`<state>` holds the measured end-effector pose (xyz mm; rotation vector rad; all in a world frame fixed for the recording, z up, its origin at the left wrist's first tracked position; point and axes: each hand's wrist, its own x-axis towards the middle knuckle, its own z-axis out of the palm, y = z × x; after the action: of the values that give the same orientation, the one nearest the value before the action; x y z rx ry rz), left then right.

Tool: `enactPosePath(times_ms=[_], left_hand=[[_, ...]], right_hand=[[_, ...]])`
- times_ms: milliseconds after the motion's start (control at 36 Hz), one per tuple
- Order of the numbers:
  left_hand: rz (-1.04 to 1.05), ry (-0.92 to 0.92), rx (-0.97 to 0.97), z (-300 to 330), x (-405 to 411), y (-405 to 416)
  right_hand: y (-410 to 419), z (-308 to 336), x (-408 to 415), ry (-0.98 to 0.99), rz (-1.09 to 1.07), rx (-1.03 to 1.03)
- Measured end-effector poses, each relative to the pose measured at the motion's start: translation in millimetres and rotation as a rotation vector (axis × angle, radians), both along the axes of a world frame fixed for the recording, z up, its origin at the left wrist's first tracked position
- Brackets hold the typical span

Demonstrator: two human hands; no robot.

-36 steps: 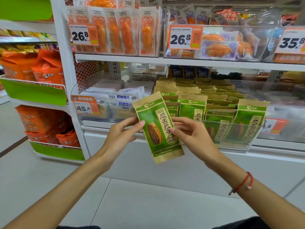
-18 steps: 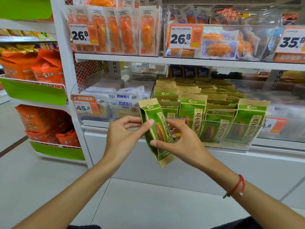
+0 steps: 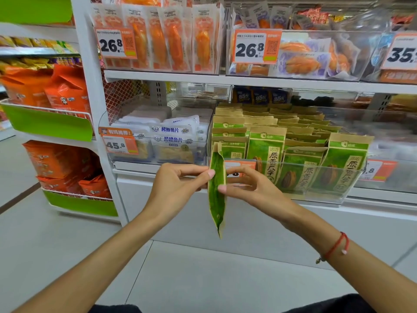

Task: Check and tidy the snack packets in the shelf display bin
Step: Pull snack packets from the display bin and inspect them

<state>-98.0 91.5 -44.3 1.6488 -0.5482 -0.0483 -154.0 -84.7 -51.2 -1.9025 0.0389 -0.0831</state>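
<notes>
Packet held edge-on before the display bin.
Left hand (image 3: 178, 188) and right hand (image 3: 252, 190) pinch a green packet (image 3: 217, 190) (nearly vertical) between thumb and fingers, before the front left corner of the clear bin (image 3: 334, 198) of matching packets (image 3: 266, 154).

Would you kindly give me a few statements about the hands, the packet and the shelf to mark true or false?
1. Both the left hand and the right hand pinch the green packet. True.
2. The packet's front faces the camera. False: it is seen edge-on.
3. The clear bin holds matching green packets. True.
4. The red bracelet is on the left wrist. False: the right wrist.
</notes>
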Motion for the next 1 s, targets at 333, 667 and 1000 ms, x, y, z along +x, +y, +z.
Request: enactPosePath(times_ms=[333,667,1000], left_hand=[[-0.028,-0.004,0.103,-10,-3,-8],[0.009,0.014,0.093,-11,-6,-9],[0.189,0.037,-0.263,-1,-3,-5]], right_hand=[[6,5,-2,-0.339,-0.301,-0.189],[1,4,-4,-0.295,-0.180,-0.099],[13,2,-8,-0.274,-0.142,-0.434]])
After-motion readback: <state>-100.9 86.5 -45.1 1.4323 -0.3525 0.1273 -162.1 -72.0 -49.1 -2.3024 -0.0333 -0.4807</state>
